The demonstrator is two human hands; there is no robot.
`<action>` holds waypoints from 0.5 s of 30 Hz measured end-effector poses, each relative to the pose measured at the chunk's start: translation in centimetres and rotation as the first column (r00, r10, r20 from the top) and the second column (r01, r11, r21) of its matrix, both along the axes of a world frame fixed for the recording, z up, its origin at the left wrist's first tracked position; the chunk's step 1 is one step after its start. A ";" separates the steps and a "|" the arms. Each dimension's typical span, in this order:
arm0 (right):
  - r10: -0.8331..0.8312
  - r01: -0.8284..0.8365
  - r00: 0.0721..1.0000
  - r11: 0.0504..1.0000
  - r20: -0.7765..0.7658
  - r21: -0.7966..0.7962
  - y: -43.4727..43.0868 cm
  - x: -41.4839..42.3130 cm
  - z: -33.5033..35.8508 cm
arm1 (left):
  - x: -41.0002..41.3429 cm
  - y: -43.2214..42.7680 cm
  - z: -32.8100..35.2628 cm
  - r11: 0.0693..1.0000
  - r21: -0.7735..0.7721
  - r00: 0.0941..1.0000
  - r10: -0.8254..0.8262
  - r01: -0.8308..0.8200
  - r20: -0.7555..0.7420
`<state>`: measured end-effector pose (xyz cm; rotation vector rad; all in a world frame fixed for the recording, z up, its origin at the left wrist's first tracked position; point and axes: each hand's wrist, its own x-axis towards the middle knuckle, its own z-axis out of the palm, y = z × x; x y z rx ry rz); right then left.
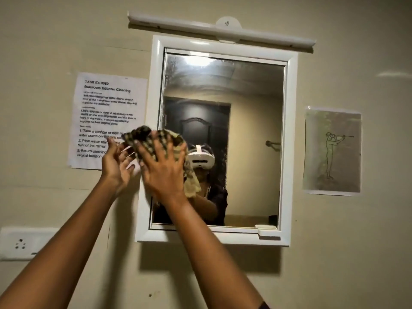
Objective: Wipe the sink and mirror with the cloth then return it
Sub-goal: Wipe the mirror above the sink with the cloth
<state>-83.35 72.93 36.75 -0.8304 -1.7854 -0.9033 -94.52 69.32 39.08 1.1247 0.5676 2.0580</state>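
A white-framed mirror (245, 103) hangs on the beige wall, its upper glass streaked. A brown and cream checked cloth (142, 136) is bunched at the mirror's left edge, with one end hanging down. My right hand (162, 166) lies spread over the cloth, fingers apart, pressing it toward the frame and glass. My left hand (116, 163) is raised beside it, fingers touching the cloth's left side. The sink is out of view.
A printed task sheet (104, 108) is taped left of the mirror, partly behind my hands. A tube light (220, 30) sits above the mirror. A drawing (332, 150) hangs to the right. A white wall socket (22, 243) is at lower left.
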 end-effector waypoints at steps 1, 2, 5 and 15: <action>0.022 -0.023 0.998 1.000 0.056 0.020 0.1 0.3 -2.2 | 0.0 -0.1 0.0 0.998 -0.014 0.998 0.059 -0.058 0.006; 0.040 -0.045 0.991 0.998 0.125 0.038 0.2 0.8 -4.1 | 0.0 -0.1 0.1 0.989 -0.025 0.989 0.142 -0.143 -0.038; 0.036 -0.043 0.965 0.999 0.259 0.024 0.3 3.7 -7.1 | 0.8 0.7 0.0 0.898 -0.018 0.851 0.409 -0.439 -0.329; -0.277 0.215 0.825 0.960 -0.492 -0.179 1.9 20.0 -1.2 | 3.0 1.5 -0.7 0.823 -0.021 0.804 0.549 -0.568 -0.230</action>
